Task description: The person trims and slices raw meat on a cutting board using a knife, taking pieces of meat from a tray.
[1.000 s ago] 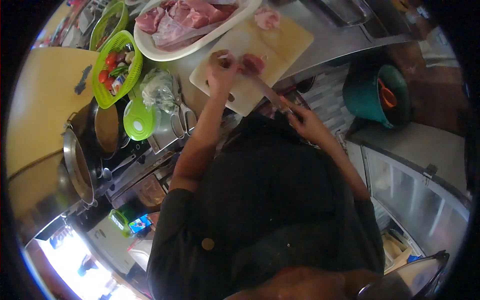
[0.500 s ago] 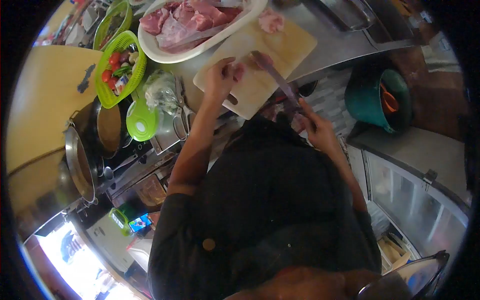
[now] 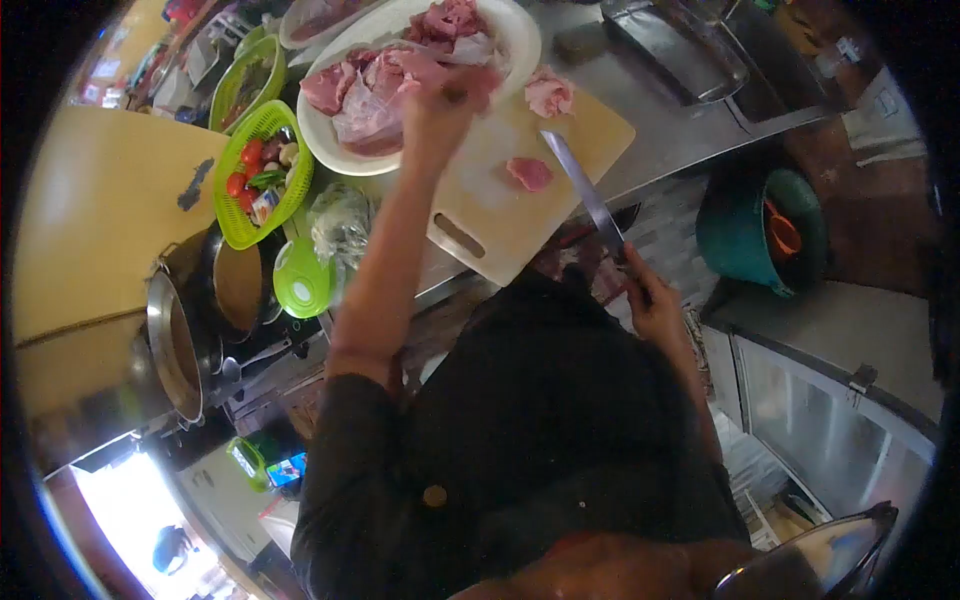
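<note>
My left hand is over the near edge of a white tub heaped with raw meat and clear plastic. Its fingers are closed on a pink piece of meat, smeared by motion. Low at the right, my right hand grips a long knife by its dark handle. The blade lies over the right side of a pale cutting board, tip pointing away from me. A small meat slice rests mid-board, apart from the blade. Near the far corner sits a paler, fatty chunk.
Left of the board stand a green basket of vegetables, a plastic-wrapped bundle, a lime-green lid and pans. A metal tray is at the back right. Below the counter edge stands a green bucket.
My left hand has moved from the board up to the tub with the piece of meat. The knife has come away from the slice toward the right. The view has shifted slightly.
</note>
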`<state>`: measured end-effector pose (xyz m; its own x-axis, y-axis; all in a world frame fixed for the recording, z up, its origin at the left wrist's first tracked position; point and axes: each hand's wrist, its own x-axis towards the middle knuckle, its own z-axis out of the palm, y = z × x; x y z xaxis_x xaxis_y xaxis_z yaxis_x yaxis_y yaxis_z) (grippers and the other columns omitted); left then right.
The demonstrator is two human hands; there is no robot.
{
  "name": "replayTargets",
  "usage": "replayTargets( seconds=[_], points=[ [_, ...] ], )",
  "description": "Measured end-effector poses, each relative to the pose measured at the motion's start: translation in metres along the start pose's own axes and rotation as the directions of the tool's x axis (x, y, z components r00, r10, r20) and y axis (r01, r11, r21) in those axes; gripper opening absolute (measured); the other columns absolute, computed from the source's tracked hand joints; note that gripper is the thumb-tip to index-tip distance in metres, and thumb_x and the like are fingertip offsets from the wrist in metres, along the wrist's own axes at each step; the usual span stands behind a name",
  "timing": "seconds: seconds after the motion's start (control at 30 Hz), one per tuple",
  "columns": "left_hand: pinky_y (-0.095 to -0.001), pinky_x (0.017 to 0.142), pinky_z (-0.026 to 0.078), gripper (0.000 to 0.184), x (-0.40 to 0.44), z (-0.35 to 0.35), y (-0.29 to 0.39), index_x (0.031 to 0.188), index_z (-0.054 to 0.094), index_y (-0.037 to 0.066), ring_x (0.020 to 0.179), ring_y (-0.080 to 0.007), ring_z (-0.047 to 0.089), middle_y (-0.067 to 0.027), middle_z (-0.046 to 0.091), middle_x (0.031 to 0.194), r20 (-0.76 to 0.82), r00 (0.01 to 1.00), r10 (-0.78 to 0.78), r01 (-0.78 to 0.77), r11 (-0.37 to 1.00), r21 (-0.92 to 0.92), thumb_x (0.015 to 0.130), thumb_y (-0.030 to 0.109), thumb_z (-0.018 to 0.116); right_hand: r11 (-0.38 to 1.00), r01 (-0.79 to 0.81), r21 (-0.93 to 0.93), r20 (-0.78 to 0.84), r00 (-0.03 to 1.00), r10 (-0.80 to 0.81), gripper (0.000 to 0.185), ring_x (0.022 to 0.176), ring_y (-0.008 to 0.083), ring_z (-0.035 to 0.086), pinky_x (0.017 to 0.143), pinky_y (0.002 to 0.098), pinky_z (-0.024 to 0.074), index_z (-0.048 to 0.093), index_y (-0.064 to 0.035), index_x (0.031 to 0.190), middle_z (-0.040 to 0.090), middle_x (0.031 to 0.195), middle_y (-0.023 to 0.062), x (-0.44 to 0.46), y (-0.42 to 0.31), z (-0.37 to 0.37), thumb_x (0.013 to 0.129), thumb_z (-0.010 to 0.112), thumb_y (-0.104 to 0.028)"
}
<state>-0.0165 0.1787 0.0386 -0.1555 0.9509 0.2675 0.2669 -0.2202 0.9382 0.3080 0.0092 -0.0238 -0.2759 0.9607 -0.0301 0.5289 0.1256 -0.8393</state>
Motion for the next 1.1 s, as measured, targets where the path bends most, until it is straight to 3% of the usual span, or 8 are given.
replayTargets(
  seconds=[0.07, 0.17, 0.23, 0.27, 0.4, 0.5, 0.8, 1.1],
  points=[
    [-0.0281, 0.061, 0.050, 0.016, 0.063, -0.011, -0.005, 0.088, 0.070, 0.001, 0.068, -0.0149, 0.065, -0.0085, 0.069, 0.075, -0.084, 0.996, 0.002, 0.012, 0.987, 0.163, 0.077, 0.012, 0.067, 0.999, -0.046, -0.009, -0.009, 0.999, 0.046, 0.056, 0.098, 0.0379, 0.062, 0.084, 0.0390, 0.0490, 0.041, -0.0289, 0.141, 0.060, 0.118, 0.0200, -0.003, -0.003, -0.001, 0.090, 0.055, -0.009],
    [-0.0484, 0.056, 0.051, 0.039, 0.080, -0.006, 0.011, 0.120, 0.052, 0.007, 0.088, -0.0293, 0.064, -0.0161, 0.050, 0.118, -0.044, 0.999, -0.017, 0.027, 0.972, 0.232, 0.086, 0.025, 0.062, 0.997, -0.075, -0.007, 0.024, 0.997, 0.075, 0.058, 0.097, 0.0355, 0.063, 0.084, 0.0376, 0.0492, 0.040, -0.0300, 0.141, 0.061, 0.118, 0.0203, -0.002, -0.005, -0.005, 0.090, 0.054, -0.007],
    [-0.0464, 0.059, 0.052, 0.033, 0.065, 0.008, 0.000, 0.112, 0.056, 0.006, 0.084, -0.0305, 0.065, -0.0177, 0.055, 0.109, 0.096, 0.979, 0.183, -0.203, 0.935, 0.291, 0.085, 0.025, 0.063, 1.000, -0.028, 0.005, 0.032, 0.999, 0.028, 0.059, 0.094, 0.0337, 0.065, 0.081, 0.0372, 0.0501, 0.039, -0.0313, 0.142, 0.061, 0.117, 0.0207, -0.002, 0.000, -0.002, 0.090, 0.054, -0.007],
    [-0.0353, 0.065, 0.053, 0.021, 0.049, 0.019, -0.016, 0.088, 0.070, 0.000, 0.071, -0.0262, 0.068, -0.0167, 0.069, 0.079, 0.200, 0.913, 0.356, -0.404, 0.858, 0.316, 0.080, 0.020, 0.067, 0.999, -0.042, -0.028, 0.036, 0.998, 0.043, 0.059, 0.092, 0.0344, 0.065, 0.079, 0.0375, 0.0506, 0.039, -0.0321, 0.141, 0.062, 0.115, 0.0208, -0.001, 0.003, 0.000, 0.090, 0.055, -0.007],
    [-0.0366, 0.073, 0.052, 0.015, -0.055, 0.040, -0.013, 0.087, 0.070, 0.002, 0.080, -0.0301, 0.066, -0.0150, 0.068, 0.091, 0.154, 0.973, -0.171, 0.101, 0.919, 0.381, 0.079, 0.014, 0.066, 0.995, -0.068, -0.077, 0.046, 0.996, 0.072, 0.058, 0.086, 0.0378, 0.065, 0.072, 0.0408, 0.0520, 0.040, -0.0345, 0.140, 0.064, 0.105, 0.0208, 0.001, 0.005, 0.008, 0.090, 0.056, -0.010],
    [-0.0369, 0.079, 0.051, 0.011, -0.086, 0.039, -0.027, 0.084, 0.070, 0.003, 0.087, -0.0297, 0.064, -0.0127, 0.068, 0.095, 0.212, 0.976, 0.041, -0.136, 0.882, 0.452, 0.077, 0.010, 0.066, 0.998, -0.036, -0.060, 0.048, 0.998, 0.039, 0.057, 0.085, 0.0406, 0.064, 0.071, 0.0447, 0.0522, 0.040, -0.0355, 0.139, 0.064, 0.100, 0.0208, 0.009, -0.004, 0.013, 0.090, 0.056, -0.013],
    [-0.0392, 0.080, 0.050, 0.009, -0.110, 0.040, -0.050, 0.082, 0.069, 0.005, 0.088, -0.0312, 0.062, -0.0119, 0.068, 0.092, 0.104, 0.947, 0.304, -0.319, 0.847, 0.425, 0.073, 0.004, 0.067, 0.974, 0.111, -0.197, 0.049, 0.993, -0.103, 0.057, 0.086, 0.0431, 0.062, 0.072, 0.0471, 0.0524, 0.039, -0.0324, 0.141, 0.062, 0.100, 0.0242, 0.008, 0.001, 0.025, 0.090, 0.056, -0.013],
    [-0.0374, 0.081, 0.050, 0.006, -0.097, 0.055, -0.081, 0.082, 0.070, 0.008, 0.089, -0.0271, 0.064, -0.0081, 0.070, 0.093, 0.165, 0.946, 0.280, -0.323, 0.862, 0.389, 0.076, 0.007, 0.068, 0.987, 0.031, -0.157, 0.022, 0.999, -0.028, 0.058, 0.080, 0.0435, 0.062, 0.068, 0.0492, 0.0490, 0.039, -0.0292, 0.141, 0.063, 0.094, 0.0269, 0.035, -0.008, 0.043, 0.089, 0.055, -0.009]
  ],
)
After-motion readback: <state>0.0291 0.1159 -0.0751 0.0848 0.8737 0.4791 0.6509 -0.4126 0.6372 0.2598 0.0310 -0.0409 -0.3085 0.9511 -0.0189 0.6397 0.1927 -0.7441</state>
